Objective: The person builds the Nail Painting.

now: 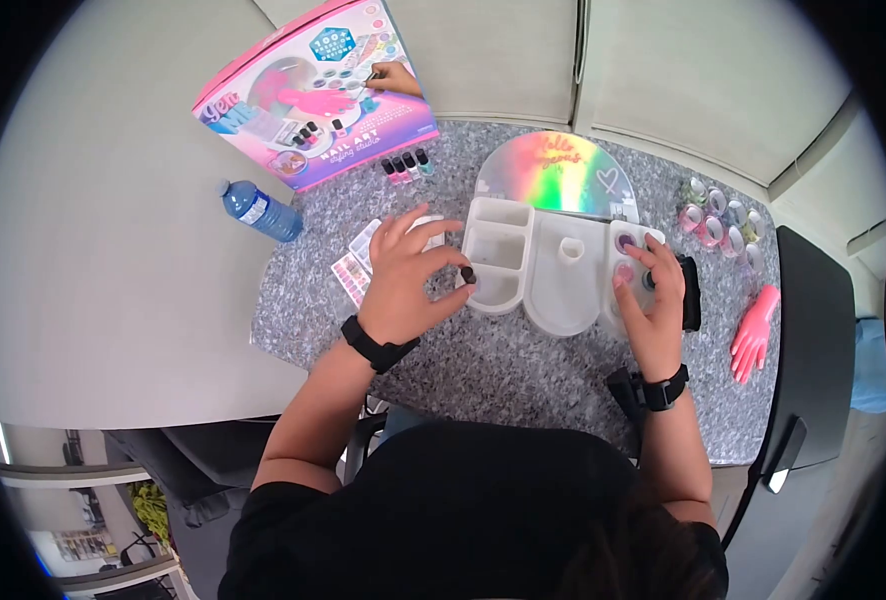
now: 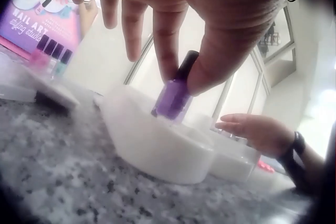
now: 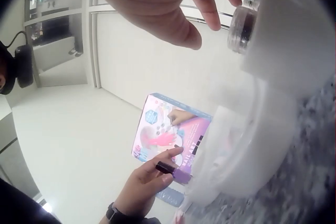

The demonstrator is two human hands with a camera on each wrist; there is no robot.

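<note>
A small purple bottle with a black cap is pinched by the cap between thumb and finger of the left hand, at the front compartment of the white tray. In the left wrist view the bottle's base is at the tray's rim; whether it touches is unclear. Over the tray's right section, the right hand has its fingers extended near small round pots, among them a dark one and a pink one. Its thumb and fingers are apart in the right wrist view.
Behind the tray stands a shiny half-round panel. A large box, several bottles and a water bottle are at the left. Clear pots, a pink model hand and a black object lie at the right.
</note>
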